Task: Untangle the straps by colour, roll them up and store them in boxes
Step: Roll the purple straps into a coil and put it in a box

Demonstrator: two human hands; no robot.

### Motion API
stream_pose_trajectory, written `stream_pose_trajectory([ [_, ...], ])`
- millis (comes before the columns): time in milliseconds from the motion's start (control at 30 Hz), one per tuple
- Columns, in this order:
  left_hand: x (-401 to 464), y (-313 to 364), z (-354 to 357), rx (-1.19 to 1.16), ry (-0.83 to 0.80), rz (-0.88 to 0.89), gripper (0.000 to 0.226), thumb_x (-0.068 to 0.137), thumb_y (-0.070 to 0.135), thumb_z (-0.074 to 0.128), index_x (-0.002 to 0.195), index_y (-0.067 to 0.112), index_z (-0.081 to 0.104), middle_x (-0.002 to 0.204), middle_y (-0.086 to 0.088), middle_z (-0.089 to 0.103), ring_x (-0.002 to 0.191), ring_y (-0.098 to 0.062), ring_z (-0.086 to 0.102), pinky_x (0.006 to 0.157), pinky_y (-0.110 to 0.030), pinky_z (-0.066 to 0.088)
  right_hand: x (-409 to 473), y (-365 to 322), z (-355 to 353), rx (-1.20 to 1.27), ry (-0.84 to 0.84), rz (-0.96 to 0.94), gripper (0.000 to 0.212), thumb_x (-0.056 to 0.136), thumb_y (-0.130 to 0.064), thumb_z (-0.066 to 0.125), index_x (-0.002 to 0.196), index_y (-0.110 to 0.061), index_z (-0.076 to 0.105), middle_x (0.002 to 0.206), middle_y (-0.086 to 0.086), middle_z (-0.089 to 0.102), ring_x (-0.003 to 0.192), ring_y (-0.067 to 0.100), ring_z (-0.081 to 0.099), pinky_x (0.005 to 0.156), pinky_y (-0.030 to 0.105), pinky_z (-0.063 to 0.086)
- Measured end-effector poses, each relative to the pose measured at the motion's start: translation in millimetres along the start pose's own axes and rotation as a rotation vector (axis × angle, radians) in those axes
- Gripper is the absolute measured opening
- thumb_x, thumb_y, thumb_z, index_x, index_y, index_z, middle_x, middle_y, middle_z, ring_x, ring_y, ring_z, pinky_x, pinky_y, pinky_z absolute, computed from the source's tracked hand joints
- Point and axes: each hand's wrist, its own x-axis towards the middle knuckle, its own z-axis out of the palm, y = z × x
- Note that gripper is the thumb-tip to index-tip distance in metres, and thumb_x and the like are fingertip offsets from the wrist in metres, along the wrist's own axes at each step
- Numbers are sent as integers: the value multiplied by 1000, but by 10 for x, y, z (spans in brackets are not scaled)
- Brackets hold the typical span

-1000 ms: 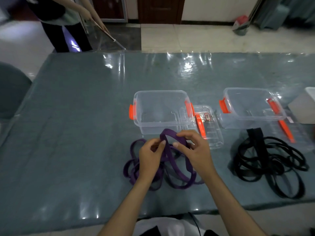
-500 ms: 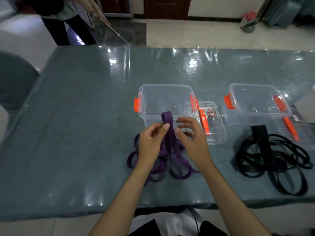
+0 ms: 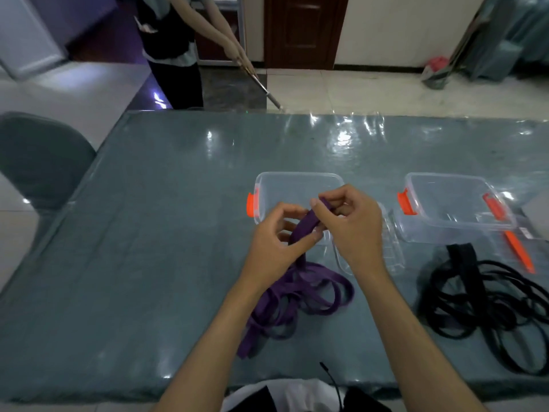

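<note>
Both hands (image 3: 315, 233) hide part of the purple strap (image 3: 300, 295).

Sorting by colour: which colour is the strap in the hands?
Purple strap, clearest in the head view.

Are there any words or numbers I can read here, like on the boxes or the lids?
No text reads clearly in this picture.
Sticker on the lid beside the right box: a small label, too blurred to read.
Left box, purple strap, black straps: no writing visible.
</note>
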Motion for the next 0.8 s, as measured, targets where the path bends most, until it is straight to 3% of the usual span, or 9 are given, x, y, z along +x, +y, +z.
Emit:
stream_pose_trajectory([
  [67, -18, -37, 2, 41, 52, 32, 32, 86, 22, 89, 108, 34, 70, 109, 14, 76, 95, -13, 76, 82, -25, 59, -40, 25, 44, 19, 1, 10, 14, 89, -21, 87, 90, -25, 74, 83, -6, 77, 76, 16, 77, 70, 36, 65],
  [200, -26, -126, -104, 121, 78, 77, 30, 86, 16, 89, 110, 29, 75, 105, 15, 78, 102, -8, 75, 92, -22, 58, -63, 83, -12, 18, -97, 92, 13, 85, -23, 90, 90, -23, 77, 86, -8, 80, 83, 9, 77, 76, 20, 58],
  [367, 32, -195, -183, 217, -56, 130, 26, 90, 21, 85, 111, 27, 73, 109, 17, 74, 105, -9, 74, 94, -20, 57, -51, 150, -64, 146, -127, 244, 16, 82, -7, 91, 88, -14, 78, 74, 5, 79, 67, 17, 77, 67, 26, 62],
  [467, 89, -169, -132, 156, -12, 160, 25, 86, 29, 88, 105, 36, 72, 106, 15, 75, 102, -14, 76, 92, -29, 61, -31, 116, -65, 183, -127, 250, 15, 81, -7, 91, 87, -13, 78, 75, 8, 79, 67, 21, 78, 65, 25, 62],
  [667, 203, -178, -131, 215, -9, 235, 28, 88, 30, 87, 111, 34, 72, 107, 17, 76, 100, -12, 76, 92, -30, 61, 39, 39, -164, 431, -211, 463, 20, 78, -25, 90, 86, -11, 79, 96, 18, 80, 83, 23, 78, 74, 25, 61],
  [800, 256, -218, -124, 195, 5, 226, 21, 88, 28, 87, 103, 33, 73, 106, 15, 76, 100, -15, 76, 92, -28, 59, 84, 107, -126, 537, -225, 641, 20, 70, -32, 89, 85, -22, 82, 92, 8, 80, 81, 18, 78, 68, 23, 60],
])
